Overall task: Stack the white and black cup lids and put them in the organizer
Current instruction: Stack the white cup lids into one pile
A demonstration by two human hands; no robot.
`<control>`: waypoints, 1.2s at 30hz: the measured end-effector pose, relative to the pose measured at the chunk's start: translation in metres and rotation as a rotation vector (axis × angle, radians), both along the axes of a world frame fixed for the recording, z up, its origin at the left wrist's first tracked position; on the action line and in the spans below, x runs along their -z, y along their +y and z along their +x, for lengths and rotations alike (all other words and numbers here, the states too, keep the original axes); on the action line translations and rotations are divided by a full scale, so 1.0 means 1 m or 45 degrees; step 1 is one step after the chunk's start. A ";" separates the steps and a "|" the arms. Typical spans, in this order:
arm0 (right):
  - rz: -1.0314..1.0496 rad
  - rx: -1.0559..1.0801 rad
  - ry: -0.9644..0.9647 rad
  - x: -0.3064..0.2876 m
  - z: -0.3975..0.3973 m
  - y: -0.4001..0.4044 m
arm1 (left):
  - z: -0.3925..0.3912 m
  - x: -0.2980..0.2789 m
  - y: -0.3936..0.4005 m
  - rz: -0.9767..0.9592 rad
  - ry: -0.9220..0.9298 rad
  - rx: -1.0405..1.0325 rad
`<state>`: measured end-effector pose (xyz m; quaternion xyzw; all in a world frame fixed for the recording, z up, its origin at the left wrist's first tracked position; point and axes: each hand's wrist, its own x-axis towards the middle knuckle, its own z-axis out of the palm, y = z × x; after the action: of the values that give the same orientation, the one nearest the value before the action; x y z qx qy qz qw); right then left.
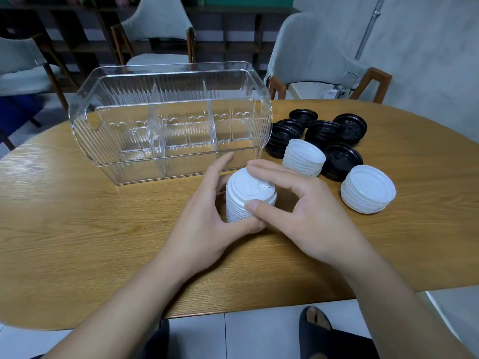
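Note:
A tall stack of white cup lids [242, 194] stands on the wooden table in front of the clear organizer [166, 120]. My left hand [204, 216] curls round the stack's left side and base. My right hand [298, 211] pinches the top lids between thumb and fingers. The organizer is a ribbed clear bin with dividers, and nothing lies inside it. To the right lie two shorter white lid stacks [303, 158] [368, 189] and several black lid stacks [324, 133].
The oval wooden table [77, 229] ends close to my body at the front edge. Grey padded chairs [311, 55] stand behind the table. My sandalled foot [315, 322] shows on the tiled floor below.

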<state>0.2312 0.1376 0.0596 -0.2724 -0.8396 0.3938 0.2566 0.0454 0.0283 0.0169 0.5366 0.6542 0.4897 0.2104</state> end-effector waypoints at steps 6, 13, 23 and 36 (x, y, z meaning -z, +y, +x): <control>0.029 0.053 0.039 0.002 -0.004 -0.001 | -0.002 0.002 0.002 -0.014 -0.036 0.032; 0.110 0.237 0.111 0.006 -0.012 -0.016 | -0.002 0.006 0.003 -0.022 -0.056 0.032; -0.067 0.216 0.143 0.010 -0.011 -0.022 | 0.002 0.001 0.001 0.025 0.118 0.007; 0.732 0.671 -0.212 0.028 -0.011 0.041 | 0.004 -0.002 0.001 0.003 0.156 -0.119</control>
<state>0.2203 0.1781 0.0316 -0.4265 -0.8349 0.0401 0.3455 0.0489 0.0293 0.0187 0.5345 0.6897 0.4660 0.1463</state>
